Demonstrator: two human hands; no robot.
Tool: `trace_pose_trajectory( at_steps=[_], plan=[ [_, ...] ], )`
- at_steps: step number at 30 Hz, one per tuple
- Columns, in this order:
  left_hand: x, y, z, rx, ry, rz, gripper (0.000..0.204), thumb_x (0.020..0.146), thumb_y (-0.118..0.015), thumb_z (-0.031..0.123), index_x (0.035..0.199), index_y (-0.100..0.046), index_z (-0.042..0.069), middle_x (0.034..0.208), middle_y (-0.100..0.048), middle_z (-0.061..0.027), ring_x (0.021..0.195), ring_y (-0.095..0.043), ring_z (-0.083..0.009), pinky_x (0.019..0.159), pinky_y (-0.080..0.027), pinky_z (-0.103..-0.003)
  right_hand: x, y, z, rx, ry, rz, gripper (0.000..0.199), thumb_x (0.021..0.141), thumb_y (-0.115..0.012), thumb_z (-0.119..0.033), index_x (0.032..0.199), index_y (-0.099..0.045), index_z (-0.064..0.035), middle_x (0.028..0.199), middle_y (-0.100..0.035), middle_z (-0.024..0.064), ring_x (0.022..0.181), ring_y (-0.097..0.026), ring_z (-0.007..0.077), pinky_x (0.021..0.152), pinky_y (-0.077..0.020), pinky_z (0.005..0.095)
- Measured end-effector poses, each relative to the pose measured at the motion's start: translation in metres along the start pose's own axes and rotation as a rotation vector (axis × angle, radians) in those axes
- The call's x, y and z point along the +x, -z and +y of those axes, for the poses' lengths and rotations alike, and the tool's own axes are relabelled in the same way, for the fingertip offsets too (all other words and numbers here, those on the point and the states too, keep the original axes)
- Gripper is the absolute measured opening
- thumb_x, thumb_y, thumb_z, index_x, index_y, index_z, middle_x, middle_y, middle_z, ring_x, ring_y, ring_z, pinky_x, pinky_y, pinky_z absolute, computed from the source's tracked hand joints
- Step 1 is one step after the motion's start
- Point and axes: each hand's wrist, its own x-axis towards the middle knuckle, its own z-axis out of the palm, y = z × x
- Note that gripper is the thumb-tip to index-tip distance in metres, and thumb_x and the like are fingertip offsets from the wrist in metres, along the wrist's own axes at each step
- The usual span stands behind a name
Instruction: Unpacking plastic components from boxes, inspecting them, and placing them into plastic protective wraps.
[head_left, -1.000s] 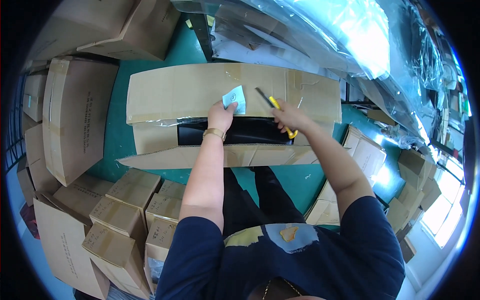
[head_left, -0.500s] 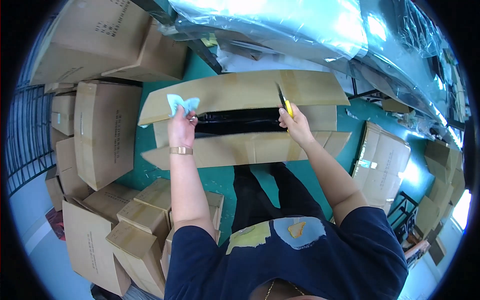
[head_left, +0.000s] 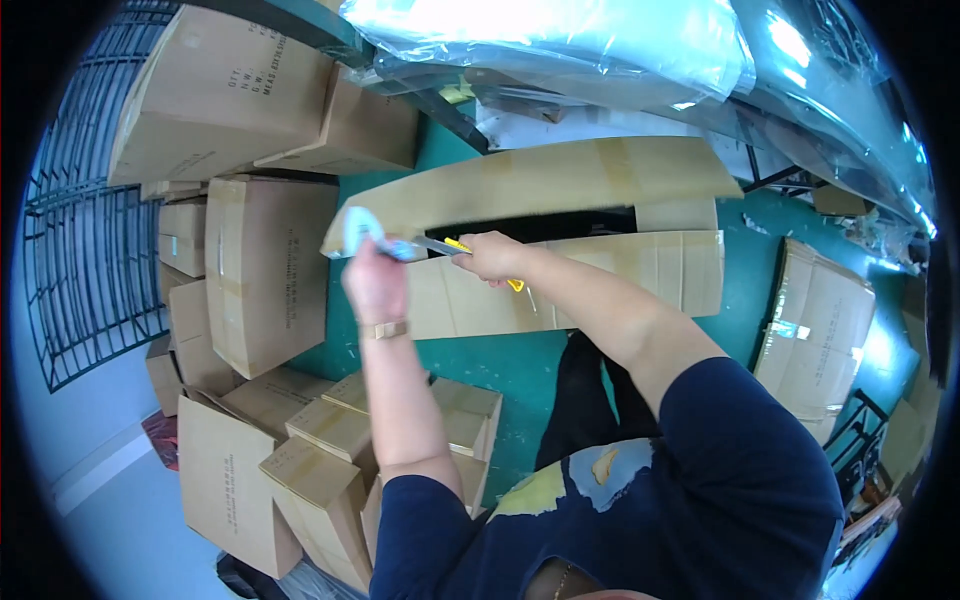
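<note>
My left hand (head_left: 376, 285), a little blurred, is closed on a crumpled light-blue piece of thin material (head_left: 359, 226) at the left end of an open long carton (head_left: 540, 178). My right hand (head_left: 490, 257) grips a yellow utility knife (head_left: 458, 246) with its blade out. The blade points left and meets or overlaps the light-blue piece; whether it touches cannot be told. Both hands are over the carton's near flap (head_left: 570, 285). Something glossy and black (head_left: 585, 223) shows between the raised flaps, partly hidden by my right hand and the near flap.
Stacked brown cartons (head_left: 265, 270) stand on the left, with smaller boxes (head_left: 330, 430) nearer me. Clear plastic sheeting (head_left: 560, 45) covers things at the back. A flattened carton (head_left: 815, 335) lies on the green floor (head_left: 525, 370) at right. A dark metal grille (head_left: 85, 270) stands far left.
My right hand has swung left with the knife, from the carton's right side to beside my left hand. The blade has turned from pointing away to pointing left. My view has shifted slightly.
</note>
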Motion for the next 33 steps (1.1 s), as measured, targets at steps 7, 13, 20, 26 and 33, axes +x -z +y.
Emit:
trace_pose_trajectory(
  at_steps=[7,13,20,26,33],
  plan=[
    [-0.050,0.044,0.050,0.368,-0.007,0.181,0.017,0.087,-0.050,0.022,0.083,-0.052,0.006,0.063,-0.044,-0.0007,0.057,-0.043,-0.0120,0.053,-0.039,-0.028,-0.132,0.013,0.082,0.534,-0.192,0.157,0.029,0.091,-0.050,-0.029,0.107,-0.049,-0.0046,0.057,-0.050,0.0045,0.040,-0.048,0.0133,0.039,-0.0388,0.0279],
    [-0.107,0.162,0.018,1.842,0.189,0.368,0.035,0.073,-0.069,0.029,0.098,-0.065,0.006,0.090,-0.066,-0.0148,0.081,-0.063,-0.0272,0.074,-0.049,-0.037,-0.236,0.032,0.143,0.277,-0.429,0.474,0.026,0.090,-0.051,-0.029,0.093,-0.049,-0.0031,0.055,-0.049,0.0050,0.039,-0.049,0.0159,0.036,-0.0399,0.0304],
    [-0.276,0.374,0.158,0.921,0.120,1.539,0.022,0.081,-0.062,0.023,0.085,-0.065,0.001,0.074,-0.065,-0.0116,0.065,-0.059,-0.0235,0.058,-0.047,-0.038,-0.342,0.026,0.177,0.456,-0.569,0.722,0.029,0.088,-0.053,-0.032,0.093,-0.049,-0.0038,0.057,-0.048,0.0054,0.040,-0.049,0.0161,0.037,-0.0415,0.0284],
    [-0.252,0.354,0.092,1.361,0.359,1.134,0.080,0.075,-0.053,0.064,0.103,-0.059,-0.011,0.100,-0.061,-0.0252,0.092,-0.058,-0.0368,0.085,-0.043,-0.041,-0.363,-0.016,0.183,0.808,-0.647,0.793,0.034,0.087,-0.054,-0.038,0.095,-0.050,-0.0048,0.059,-0.045,0.0053,0.045,-0.048,0.0173,0.041,-0.0429,0.0315],
    [-0.086,0.078,-0.042,1.381,0.118,-0.061,0.046,0.082,-0.058,0.044,0.080,-0.064,-0.001,0.087,-0.062,-0.0180,0.073,-0.056,-0.0275,0.071,-0.044,-0.036,-0.382,-0.043,0.153,1.338,-0.243,0.813,0.029,0.079,-0.046,-0.003,0.107,-0.042,-0.0072,0.069,-0.047,0.0072,0.052,-0.050,0.0177,0.048,-0.0463,0.0334]
  ],
)
